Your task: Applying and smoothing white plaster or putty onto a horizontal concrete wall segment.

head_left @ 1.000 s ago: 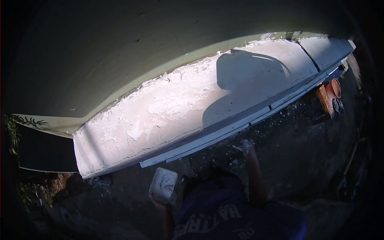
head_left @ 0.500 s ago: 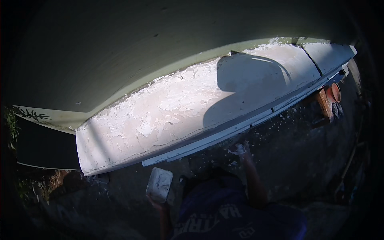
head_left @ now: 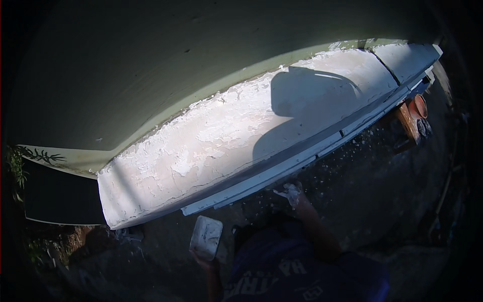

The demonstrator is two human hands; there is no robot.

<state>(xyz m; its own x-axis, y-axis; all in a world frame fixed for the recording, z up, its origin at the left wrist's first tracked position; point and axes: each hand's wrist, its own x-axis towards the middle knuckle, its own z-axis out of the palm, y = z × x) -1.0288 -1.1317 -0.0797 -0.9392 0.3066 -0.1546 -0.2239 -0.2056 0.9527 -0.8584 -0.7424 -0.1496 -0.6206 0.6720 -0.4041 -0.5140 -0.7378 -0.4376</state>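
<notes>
My left hand (head_left: 205, 262) grips a pale rectangular tub (head_left: 207, 236) with white smears inside, tilted at the lower middle. My right hand (head_left: 293, 195) is coated with a white, paste-like material. Its fingers reach leftward and look spread, with nothing held that I can make out. It hovers just below the front edge of a long ledge (head_left: 196, 146), apart from it. Rough white patches and flaky ridges cover the ledge top, densest along the wall side. A dark shadow falls across its middle and right.
A dark green wall (head_left: 151, 75) rises behind the ledge. White strips (head_left: 246, 189) run along its front. On the right, a reddish pot (head_left: 417, 106) rests by a brown wooden piece (head_left: 408, 124). White specks dot the dark ground (head_left: 347, 186). A leafy plant (head_left: 43, 154) stands far left.
My right hand has shifted left and its fingers now extend more to the left. The tub stays in my left hand, slightly lower and farther right in the picture.
</notes>
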